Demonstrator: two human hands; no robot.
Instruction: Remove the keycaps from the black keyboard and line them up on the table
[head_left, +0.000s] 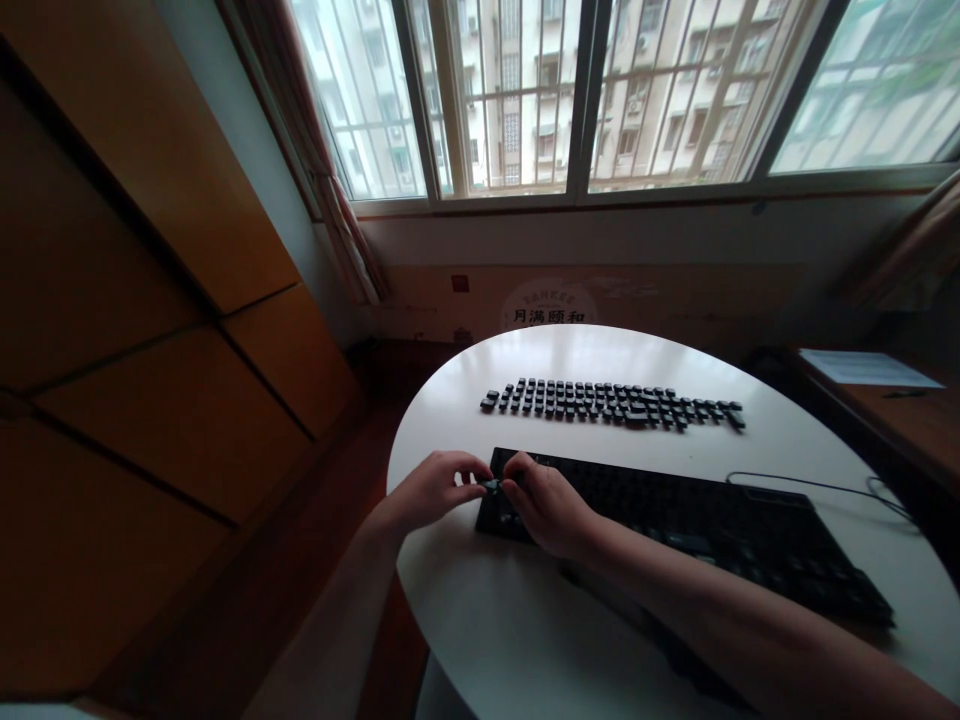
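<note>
A black keyboard [757,530] lies at a slant on the white round table, some of its keys bare of caps at the left end. Over that left end, my left hand [435,490] pinches a small dark keycap [490,485] between thumb and fingertips. Close beside it, my right hand [551,505] has its fingers closed at the same spot; whatever is between them is hidden. Beyond the keyboard, many loose black keycaps [637,420] stand in rows on the table.
The keyboard's cable [802,484] curls to the right side of the white table [442,400]. A long dark object [622,605] lies in front of the keyboard, partly under my right forearm. A brown desk [892,415] bearing a paper sheet [870,367] stands at right.
</note>
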